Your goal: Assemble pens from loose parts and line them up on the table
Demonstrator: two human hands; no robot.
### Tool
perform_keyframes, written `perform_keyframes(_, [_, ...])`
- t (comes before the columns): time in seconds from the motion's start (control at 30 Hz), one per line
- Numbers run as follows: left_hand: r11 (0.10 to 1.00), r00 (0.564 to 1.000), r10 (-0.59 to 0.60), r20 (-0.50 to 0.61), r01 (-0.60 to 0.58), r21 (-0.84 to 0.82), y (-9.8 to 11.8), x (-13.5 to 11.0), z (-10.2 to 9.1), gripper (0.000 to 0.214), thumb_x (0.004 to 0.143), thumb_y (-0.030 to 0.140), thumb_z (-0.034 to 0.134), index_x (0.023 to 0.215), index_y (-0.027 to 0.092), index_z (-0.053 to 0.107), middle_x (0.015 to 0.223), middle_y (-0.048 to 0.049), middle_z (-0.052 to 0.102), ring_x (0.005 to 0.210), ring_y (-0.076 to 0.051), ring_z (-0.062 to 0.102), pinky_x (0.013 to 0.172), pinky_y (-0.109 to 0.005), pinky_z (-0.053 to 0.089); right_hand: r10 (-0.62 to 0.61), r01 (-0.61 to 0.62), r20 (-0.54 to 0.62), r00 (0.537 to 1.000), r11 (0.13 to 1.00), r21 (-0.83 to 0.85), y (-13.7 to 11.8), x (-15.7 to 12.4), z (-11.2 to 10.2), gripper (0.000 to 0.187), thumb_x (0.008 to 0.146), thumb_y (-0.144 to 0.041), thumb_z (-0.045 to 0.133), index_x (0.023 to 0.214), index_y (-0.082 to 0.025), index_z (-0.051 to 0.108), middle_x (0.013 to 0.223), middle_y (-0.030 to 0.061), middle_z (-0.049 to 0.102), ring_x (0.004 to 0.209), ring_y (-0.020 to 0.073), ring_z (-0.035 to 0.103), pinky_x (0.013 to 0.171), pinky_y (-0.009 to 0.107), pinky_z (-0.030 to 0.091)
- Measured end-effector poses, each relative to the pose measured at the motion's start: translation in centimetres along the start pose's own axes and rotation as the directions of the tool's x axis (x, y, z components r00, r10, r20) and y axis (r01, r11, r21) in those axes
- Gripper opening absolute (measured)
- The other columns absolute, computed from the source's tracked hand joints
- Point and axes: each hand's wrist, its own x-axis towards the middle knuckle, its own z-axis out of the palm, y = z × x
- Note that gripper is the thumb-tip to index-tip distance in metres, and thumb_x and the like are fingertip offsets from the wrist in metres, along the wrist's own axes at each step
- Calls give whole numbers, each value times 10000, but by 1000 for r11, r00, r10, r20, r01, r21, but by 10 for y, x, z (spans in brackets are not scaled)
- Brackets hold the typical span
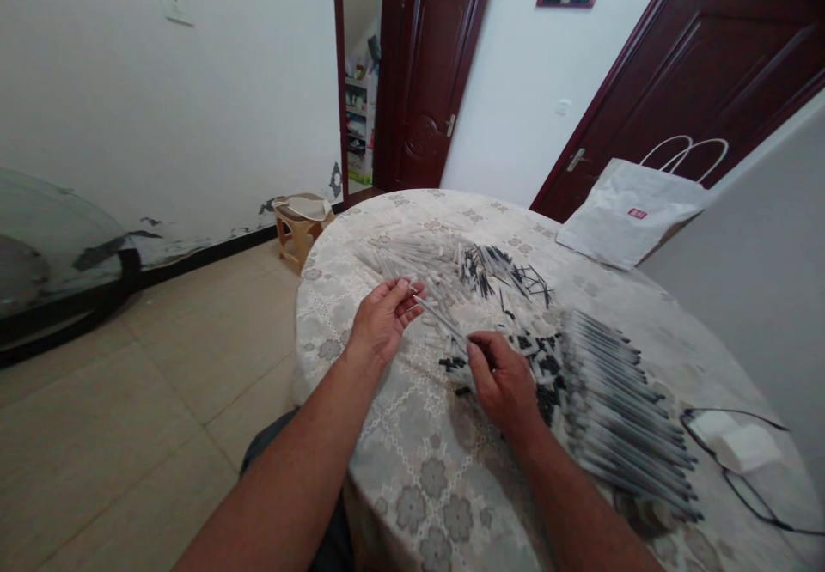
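Observation:
My left hand [385, 318] pinches one end of a slim pale pen barrel [440, 319] above the round table [412, 477]. My right hand [501, 377] is closed on the barrel's other end, just over a scatter of small black caps [541, 366]. Behind the hands lies a heap of pale barrels [412, 263] and a clump of thin black refills [499, 267]. To the right of my right hand is a long row of finished grey pens [619, 409].
A white paper bag [628, 211] lies at the table's far right edge. A white box with a black cable [741, 447] sits at the right. A small wooden stool [300, 224] stands on the tiled floor by the wall; a fan [51, 254] is at left.

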Motion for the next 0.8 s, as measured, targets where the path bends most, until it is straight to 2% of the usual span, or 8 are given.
perform_keyframes(0.2, [999,999,-34,7,34,18,-2,-4,3,240,827,261,760,997,130,654,1039,-140,753,897,-197,740,727,-276,607,-14,14,-10,1000,998,-64,-1,1,3,213,979,-359,498,1023,-218,651,827,31,710,705,178,659,703,273,479])
perform_keyframes(0.63, [998,998,-56,-18,56,-5,-1,-4,5,227,824,242,767,984,128,653,1018,-133,755,845,-178,739,709,-267,609,-77,74,-27,997,992,-103,1,1,3,214,973,-344,502,1044,-217,659,875,54,727,729,187,674,732,287,514])
perform_keyframes(0.8, [997,998,-63,-11,64,48,-2,-5,5,221,826,241,759,983,134,646,1027,-137,758,840,-191,743,682,-276,612,-166,162,-15,986,978,-135,3,0,7,219,975,-333,524,1089,-206,661,894,72,730,761,202,686,748,308,530])
